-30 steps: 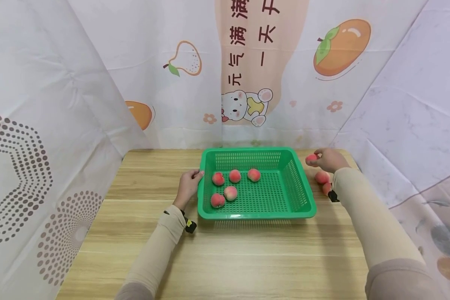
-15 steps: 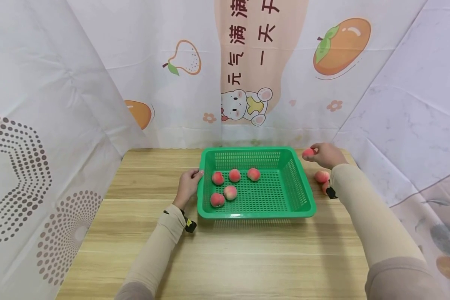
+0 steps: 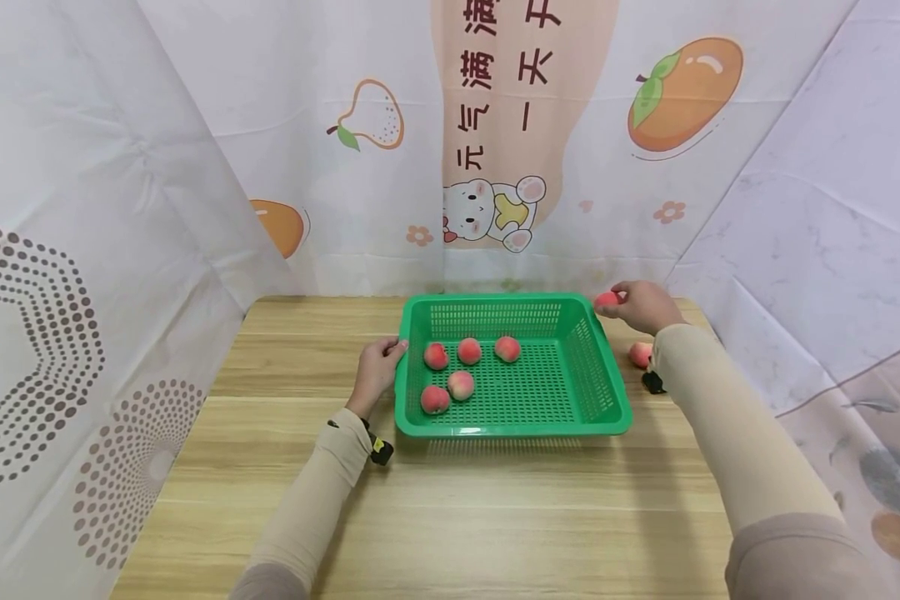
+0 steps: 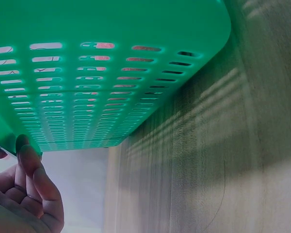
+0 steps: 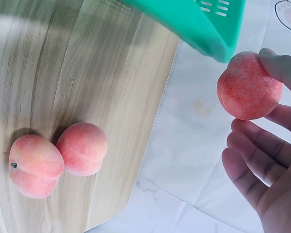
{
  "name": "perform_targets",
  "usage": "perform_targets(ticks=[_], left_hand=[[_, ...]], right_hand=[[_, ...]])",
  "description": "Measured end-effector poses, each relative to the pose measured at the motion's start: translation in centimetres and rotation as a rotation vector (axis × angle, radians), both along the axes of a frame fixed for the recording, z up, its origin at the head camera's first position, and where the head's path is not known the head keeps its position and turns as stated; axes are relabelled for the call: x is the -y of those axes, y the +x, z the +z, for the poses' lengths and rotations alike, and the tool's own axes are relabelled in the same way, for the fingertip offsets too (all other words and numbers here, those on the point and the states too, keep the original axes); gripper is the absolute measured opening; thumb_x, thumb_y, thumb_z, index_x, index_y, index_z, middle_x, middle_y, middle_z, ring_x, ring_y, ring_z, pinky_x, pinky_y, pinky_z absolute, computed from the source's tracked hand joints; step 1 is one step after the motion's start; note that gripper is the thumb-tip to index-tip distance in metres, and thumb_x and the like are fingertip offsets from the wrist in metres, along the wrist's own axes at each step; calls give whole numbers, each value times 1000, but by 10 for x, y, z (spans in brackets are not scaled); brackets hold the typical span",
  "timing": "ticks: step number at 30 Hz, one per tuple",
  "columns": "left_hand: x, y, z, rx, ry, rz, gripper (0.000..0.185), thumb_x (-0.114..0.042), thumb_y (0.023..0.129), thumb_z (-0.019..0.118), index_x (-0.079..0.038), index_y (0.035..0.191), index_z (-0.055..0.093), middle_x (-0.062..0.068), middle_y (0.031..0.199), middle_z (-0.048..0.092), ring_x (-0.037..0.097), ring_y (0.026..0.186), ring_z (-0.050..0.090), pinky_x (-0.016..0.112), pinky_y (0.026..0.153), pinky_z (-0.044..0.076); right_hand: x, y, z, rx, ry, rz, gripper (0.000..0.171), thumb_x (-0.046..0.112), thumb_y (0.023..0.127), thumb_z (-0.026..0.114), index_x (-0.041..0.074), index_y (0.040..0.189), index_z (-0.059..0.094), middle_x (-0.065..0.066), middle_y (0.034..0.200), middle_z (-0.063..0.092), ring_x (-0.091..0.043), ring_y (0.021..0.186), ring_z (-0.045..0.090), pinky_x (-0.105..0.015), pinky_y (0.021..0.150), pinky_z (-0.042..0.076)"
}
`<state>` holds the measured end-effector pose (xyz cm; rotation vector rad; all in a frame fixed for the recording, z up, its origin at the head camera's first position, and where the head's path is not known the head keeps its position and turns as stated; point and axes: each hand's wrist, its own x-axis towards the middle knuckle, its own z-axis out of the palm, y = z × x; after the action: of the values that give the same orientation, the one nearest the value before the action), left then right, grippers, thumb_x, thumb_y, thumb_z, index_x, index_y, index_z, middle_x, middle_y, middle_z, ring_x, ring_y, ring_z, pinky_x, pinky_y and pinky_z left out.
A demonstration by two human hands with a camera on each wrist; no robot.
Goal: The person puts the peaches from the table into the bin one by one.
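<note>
Head view: left hand (image 3: pixel 376 371) gripped the basket (image 3: pixel 513 431) at its left edge, probably steadying it; right hand (image 3: pixel 647 307) pinched a peach (image 3: pixel 607 299) beside its far right corner, apparently lifted to clear it.

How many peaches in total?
8: five peaches in the basket, three in a row, two in front; one peach pinched by the right hand; two peaches on the table beside the basket, one mostly hidden in the head view.
</note>
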<state>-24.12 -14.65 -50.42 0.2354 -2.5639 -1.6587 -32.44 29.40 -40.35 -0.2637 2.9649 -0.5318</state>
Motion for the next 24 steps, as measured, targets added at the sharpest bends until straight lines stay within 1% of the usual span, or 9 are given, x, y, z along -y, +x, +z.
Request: perform_targets(ticks=[5,8,11,17,19,24], left_hand=[[0,-1,-2,1,-7,-3,39,-32,99,56,-1,121,66,11,97,65,18,86,56,22,70,45],[0,-1,-2,0,-8,-7,39,-32,99,56,0,121,66,11,97,64,17,85,56,22,69,45],[0,-1,-1,-3,-2,-6,39,-31,99,57,0,121,66,11,96,64,17,85,56,22,69,45],[0,0,-1,-9,6,-2,38,-31,99,57,-1,120,67,9,93,63,16,82,54,23,68,44],[0,0,-2,-13,5,1,37,-31,99,58,-2,119,67,9,92,63,16,81,54,23,68,44],[0,0,-2,-20,10,3,37,-30,98,58,-2,119,67,9,92,63,16,81,54,23,68,44]], right_hand=[[5,0,-1,-39,-7,19,57,39,90,65,-6,125,59,-30,118,62,-43,104,58,-57,89,45],[8,0,-1,-44,-17,31,56,38,90,65,-6,124,59,-29,117,63,-42,103,59,-57,88,46],[12,0,0,-30,-26,39,57,39,90,65,-6,124,59,-29,117,63,-41,103,59,-56,88,46],[19,0,2,-3,-2,45,59,43,91,64,-3,127,58,-27,118,63,-39,104,59,-55,87,46],[22,-1,1,0,6,57,59,44,91,64,-3,128,58,-26,116,64,-39,102,60,-54,85,47],[28,-3,-3,4,15,89,56,41,91,64,-3,127,59,-25,113,65,-35,97,61,-50,81,48]])
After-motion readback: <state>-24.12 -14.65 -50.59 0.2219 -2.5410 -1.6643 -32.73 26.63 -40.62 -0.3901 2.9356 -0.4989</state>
